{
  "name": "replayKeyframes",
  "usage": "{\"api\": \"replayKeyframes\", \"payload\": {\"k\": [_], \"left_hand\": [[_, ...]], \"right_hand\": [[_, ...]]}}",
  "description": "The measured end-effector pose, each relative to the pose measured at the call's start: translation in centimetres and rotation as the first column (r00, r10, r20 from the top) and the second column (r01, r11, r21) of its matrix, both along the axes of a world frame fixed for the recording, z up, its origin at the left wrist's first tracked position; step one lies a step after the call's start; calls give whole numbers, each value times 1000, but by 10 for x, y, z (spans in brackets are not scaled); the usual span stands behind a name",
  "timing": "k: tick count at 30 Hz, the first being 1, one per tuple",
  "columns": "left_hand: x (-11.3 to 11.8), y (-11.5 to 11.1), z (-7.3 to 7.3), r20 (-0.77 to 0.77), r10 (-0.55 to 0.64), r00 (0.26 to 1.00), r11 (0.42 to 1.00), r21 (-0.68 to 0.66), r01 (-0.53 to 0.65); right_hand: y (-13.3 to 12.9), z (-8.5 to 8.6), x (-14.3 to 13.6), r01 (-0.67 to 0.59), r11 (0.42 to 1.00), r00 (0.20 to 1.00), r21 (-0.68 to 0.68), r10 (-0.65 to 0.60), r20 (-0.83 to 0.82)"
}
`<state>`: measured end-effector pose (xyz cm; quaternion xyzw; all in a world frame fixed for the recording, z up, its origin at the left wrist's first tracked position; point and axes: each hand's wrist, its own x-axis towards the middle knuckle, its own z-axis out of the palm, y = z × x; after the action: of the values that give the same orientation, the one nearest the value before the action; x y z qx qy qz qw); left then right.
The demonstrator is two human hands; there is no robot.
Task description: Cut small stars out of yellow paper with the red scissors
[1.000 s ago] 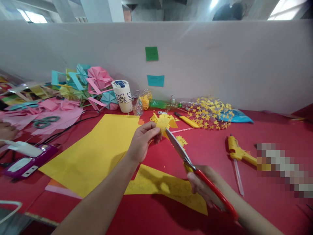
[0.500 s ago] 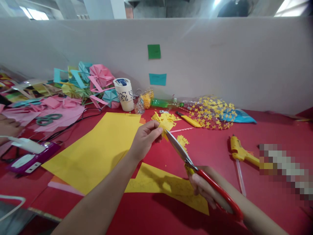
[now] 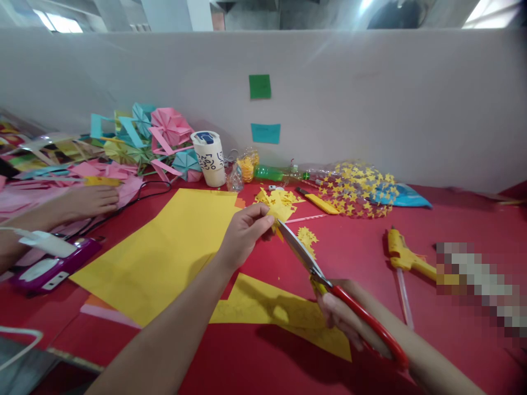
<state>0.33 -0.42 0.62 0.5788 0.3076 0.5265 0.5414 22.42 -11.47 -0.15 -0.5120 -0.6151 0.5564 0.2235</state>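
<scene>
My left fingers [image 3: 262, 224] are pinching paper [image 3: 273, 212]; my right fingers [image 3: 338, 306] are gripping scissors [image 3: 302, 248], slanting leftward toward the surface's [image 3: 349, 247] far edge, tips at the paper.

The left hand [image 3: 247, 231] pinches, the right hand [image 3: 341, 314] curls closed, both forearms [image 3: 177, 323] angled inward.

The scissors [image 3: 366, 318] in the right grip [image 3: 343, 315] have red handles and silver blades, above a plain red desk [image 3: 453, 219]. Left of the left grip [image 3: 251, 227], the large paper sheet [image 3: 173, 252] is solid yellow. Beyond that grip, the cup [image 3: 209, 159] is white with dark blue squiggles, and the upper note [image 3: 259, 86] is green, the lower note [image 3: 265, 133] blue.
</scene>
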Motion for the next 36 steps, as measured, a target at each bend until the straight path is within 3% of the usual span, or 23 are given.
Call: {"api": "replayKeyframes", "payload": {"k": [7, 12, 36], "left_hand": [[0, 0, -1, 39, -15, 999, 999, -30, 16], [1, 0, -1, 39, -16, 999, 999, -29, 18], [1, 0, -1, 16, 10, 1000, 999, -48, -10]], "right_hand": [[-1, 2, -2, 34, 999, 999, 40, -34, 20], [0, -2, 0, 16, 1000, 1000, -27, -16, 9], [0, 3, -1, 19, 1000, 999, -14, -19, 37]]}}
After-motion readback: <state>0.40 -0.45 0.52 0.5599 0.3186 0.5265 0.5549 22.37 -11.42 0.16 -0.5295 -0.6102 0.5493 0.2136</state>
